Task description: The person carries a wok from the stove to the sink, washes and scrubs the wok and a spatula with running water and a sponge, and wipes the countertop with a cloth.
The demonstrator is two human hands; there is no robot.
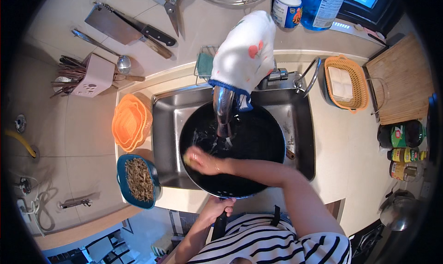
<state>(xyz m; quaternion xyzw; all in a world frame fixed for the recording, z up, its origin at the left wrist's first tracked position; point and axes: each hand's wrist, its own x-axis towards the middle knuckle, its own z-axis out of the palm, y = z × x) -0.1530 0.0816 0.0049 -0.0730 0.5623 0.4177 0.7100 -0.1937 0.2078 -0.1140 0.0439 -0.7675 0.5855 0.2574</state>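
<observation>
A black wok (256, 139) rests over the stainless steel sink (304, 108), below the metal tap (222, 104). Water runs from the spout into it. Around the wok's black handle (219, 226), at the front edge, my left hand (217, 209) is closed. Inside the wok on the left side, my right hand (200, 161) presses something small and yellowish, partly hidden and blurred by motion, against the inner wall. A white cloth cover with red prints and a blue hem (245, 49) wraps the tap's upper part.
Nested orange baskets (129, 122) and a teal basket of shredded brown food (138, 179) stand left of the sink. At right are an orange basket (361, 87) with white blocks and a wooden cutting board (403, 77). A cleaver (114, 23) hangs on the wall.
</observation>
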